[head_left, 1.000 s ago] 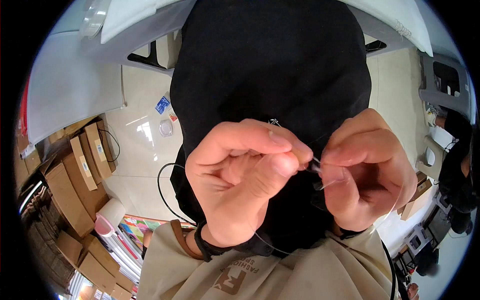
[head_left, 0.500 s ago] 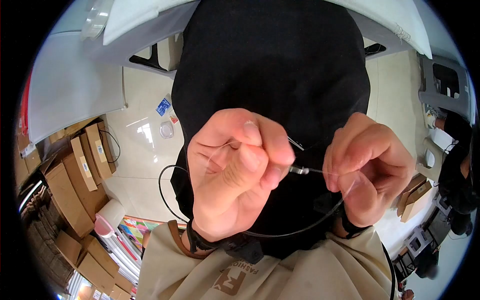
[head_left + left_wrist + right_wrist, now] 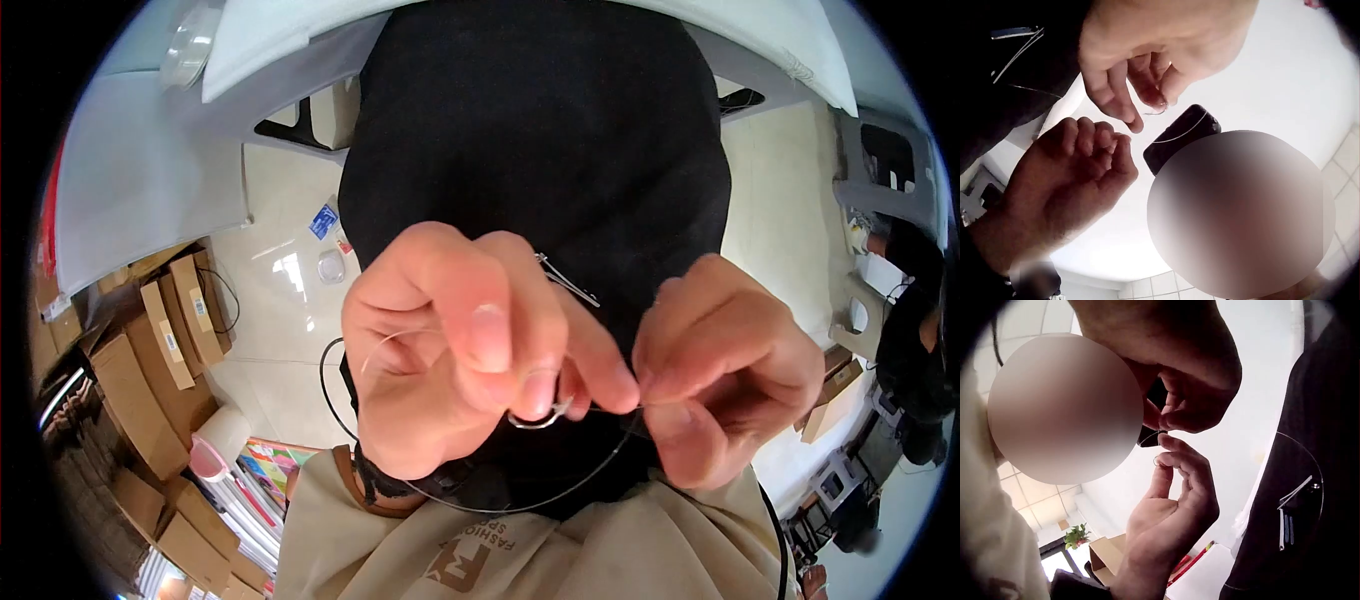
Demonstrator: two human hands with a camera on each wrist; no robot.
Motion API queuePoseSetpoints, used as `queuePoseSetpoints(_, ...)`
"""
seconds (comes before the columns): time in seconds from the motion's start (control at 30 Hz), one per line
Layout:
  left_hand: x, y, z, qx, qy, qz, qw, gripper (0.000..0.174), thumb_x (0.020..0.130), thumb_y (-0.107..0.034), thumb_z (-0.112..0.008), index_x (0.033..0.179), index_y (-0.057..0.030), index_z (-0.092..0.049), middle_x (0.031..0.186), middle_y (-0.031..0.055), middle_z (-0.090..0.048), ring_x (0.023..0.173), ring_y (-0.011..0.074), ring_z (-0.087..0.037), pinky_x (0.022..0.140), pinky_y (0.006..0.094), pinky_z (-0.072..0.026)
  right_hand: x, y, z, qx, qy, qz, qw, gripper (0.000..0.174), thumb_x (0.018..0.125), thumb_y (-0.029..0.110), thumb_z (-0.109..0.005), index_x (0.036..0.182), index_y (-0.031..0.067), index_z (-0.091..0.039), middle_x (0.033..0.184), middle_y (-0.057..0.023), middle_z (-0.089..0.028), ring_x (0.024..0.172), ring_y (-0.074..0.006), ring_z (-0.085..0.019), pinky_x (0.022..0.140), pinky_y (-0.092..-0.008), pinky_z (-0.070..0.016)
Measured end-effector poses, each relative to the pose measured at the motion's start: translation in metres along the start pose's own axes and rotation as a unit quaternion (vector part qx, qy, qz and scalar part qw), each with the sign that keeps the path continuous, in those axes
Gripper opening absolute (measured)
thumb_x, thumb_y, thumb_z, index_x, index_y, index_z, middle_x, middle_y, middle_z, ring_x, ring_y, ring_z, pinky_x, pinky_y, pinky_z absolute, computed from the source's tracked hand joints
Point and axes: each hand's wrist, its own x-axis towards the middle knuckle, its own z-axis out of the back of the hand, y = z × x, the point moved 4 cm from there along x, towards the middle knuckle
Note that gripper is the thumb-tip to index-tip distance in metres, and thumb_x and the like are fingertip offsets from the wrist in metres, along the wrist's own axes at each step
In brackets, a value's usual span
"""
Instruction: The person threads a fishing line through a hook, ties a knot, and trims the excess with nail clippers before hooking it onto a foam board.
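My left hand (image 3: 450, 350) pinches a small silver curved piece (image 3: 540, 420) between thumb and fingers, with one finger stretched toward the right fingertips. A thin line (image 3: 612, 409) runs from there to my right hand (image 3: 730, 370), whose thumb and forefinger pinch it. A loop of thin cord (image 3: 530, 509) hangs below the hands. In the left wrist view, the left hand (image 3: 1166, 47) is above the right hand (image 3: 1072, 175). The right wrist view has the left hand (image 3: 1175, 512) below the right hand (image 3: 1179, 369). How the line joins the silver piece is unclear.
Slim metal pieces (image 3: 570, 282) lie on the black cloth (image 3: 540, 120) beyond the hands. A grey stool or table frame (image 3: 290, 85) stands behind it. Cardboard boxes (image 3: 145, 400) are stacked at left; a person in black (image 3: 910, 310) is at far right.
The left hand has turned and lowered slightly, extending a finger toward the right hand. Its silver piece now shows beneath the fingers. My right hand has moved down a little, still pinching.
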Motion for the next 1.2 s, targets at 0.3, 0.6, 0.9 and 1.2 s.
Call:
queuePoseSetpoints(0.3,0.003,-0.001,0.001,0.013,-0.026,-0.055,0.998,0.011,0.088,-0.01,-0.05,0.088,-0.0126,-0.039,0.078,0.0036,-0.045,0.055,0.0135,-0.048,0.05,0.0247,-0.0467,0.005,-0.014,-0.008,0.175,0.012,-0.083,0.981,0.019,0.07,0.0,-0.055,0.086,-0.0089,-0.052,0.094,-0.033,-0.05,0.047,-0.0122,-0.05,0.05,-0.0176,-0.0436)
queuePoseSetpoints(0.6,0.001,-0.003,-0.003,0.197,-0.117,-0.174,0.958,0.007,0.082,-0.001,-0.052,0.084,0.0014,-0.046,0.069,0.0113,-0.048,0.052,0.0174,-0.05,0.049,0.0244,-0.046,-0.006,0.0,-0.003,0.589,0.07,-0.092,0.8,0.021,0.072,0.003,-0.063,0.086,-0.0097,-0.056,0.065,-0.0188,-0.058,0.042,-0.0155,-0.05,0.034,-0.0228,-0.034)
queuePoseSetpoints(0.9,0.01,-0.039,-0.021,0.222,-0.047,-0.214,0.95,0.007,0.087,-0.009,-0.05,0.09,-0.0073,-0.043,0.074,0.0053,-0.043,0.063,0.0159,-0.044,0.056,0.0258,-0.0409,-0.024,0.024,0.022,-0.285,0.137,-0.263,0.911,0.016,0.069,0.006,-0.066,0.083,0.0042,-0.06,0.068,-0.0089,-0.054,0.052,-0.0222,-0.053,0.047,-0.0289,-0.0416)
queuePoseSetpoints(1.2,0.013,-0.027,-0.051,0.138,0.059,-0.184,0.971,0.006,0.087,-0.012,-0.051,0.086,-0.0094,-0.046,0.074,0.0076,-0.044,0.061,0.0196,-0.044,0.054,0.0287,-0.0416,-0.011,0.069,0.017,-0.191,-0.11,0.03,0.975,0.034,0.072,0.019,-0.064,0.087,-0.0096,-0.053,0.078,-0.0209,-0.052,0.044,-0.0095,-0.042,0.039,-0.0159,-0.0329)
